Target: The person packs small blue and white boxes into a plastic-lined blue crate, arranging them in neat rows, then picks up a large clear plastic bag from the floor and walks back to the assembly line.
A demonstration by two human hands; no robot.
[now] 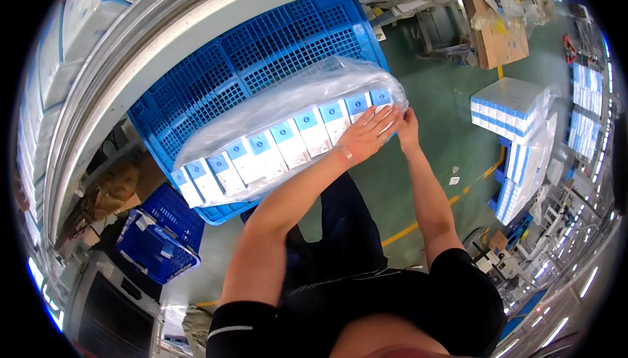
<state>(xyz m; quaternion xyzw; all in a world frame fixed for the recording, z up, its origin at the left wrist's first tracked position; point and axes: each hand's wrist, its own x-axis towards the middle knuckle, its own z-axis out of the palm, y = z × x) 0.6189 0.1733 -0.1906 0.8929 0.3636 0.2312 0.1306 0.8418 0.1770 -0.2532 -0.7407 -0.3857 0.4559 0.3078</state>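
A row of several white-and-blue boxes (283, 142) stands side by side inside a clear plastic bag (261, 113). The bag rests on a blue plastic pallet (288, 34) with a grid surface. My left hand (371, 134) lies with fingers stretched over the boxes at the right end of the row, and a thin band circles its wrist. Beside it, my right hand (409, 129) has its fingers closed at the bag's right end, pinching the plastic film. Part of the right fingertips is hidden behind the film and the left hand.
A pale metal rail (190, 37) curves along the far left, with wrapped white packs (91, 24) beyond it. A blue basket (163, 234) sits lower left. On the green floor to the right stand stacked white-and-blue boxes (507, 109); a brown carton (500, 37) is farther back.
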